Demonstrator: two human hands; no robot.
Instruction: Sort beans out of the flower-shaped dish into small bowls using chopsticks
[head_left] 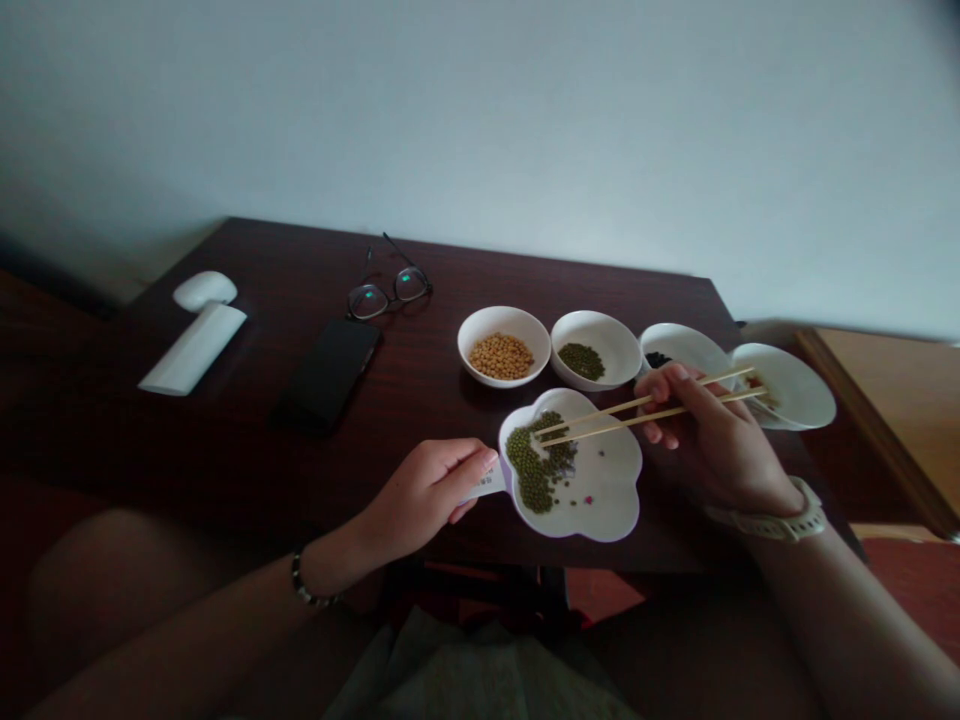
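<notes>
My left hand [427, 492] is closed around the short handle of a white scalloped dish [611, 500] with a purple rim. Green mung beans [529, 470] lie heaped along the dish's left side, with a few loose bits and a small pink piece [589, 499] on its bare bottom. A pair of wooden chopsticks [622, 418] is held in my right hand [701, 440], their tips down among the mung beans. Whether the tips pinch a bean is too small to tell.
Behind the dish stand white bowls: one of yellow soybeans [501, 356], one of mung beans [581, 360], one with black beans [658, 359], and a rightmost bowl [806, 390] partly hidden. Eyeglasses [390, 292], a black phone [330, 370] and a white device [195, 345] lie leftward.
</notes>
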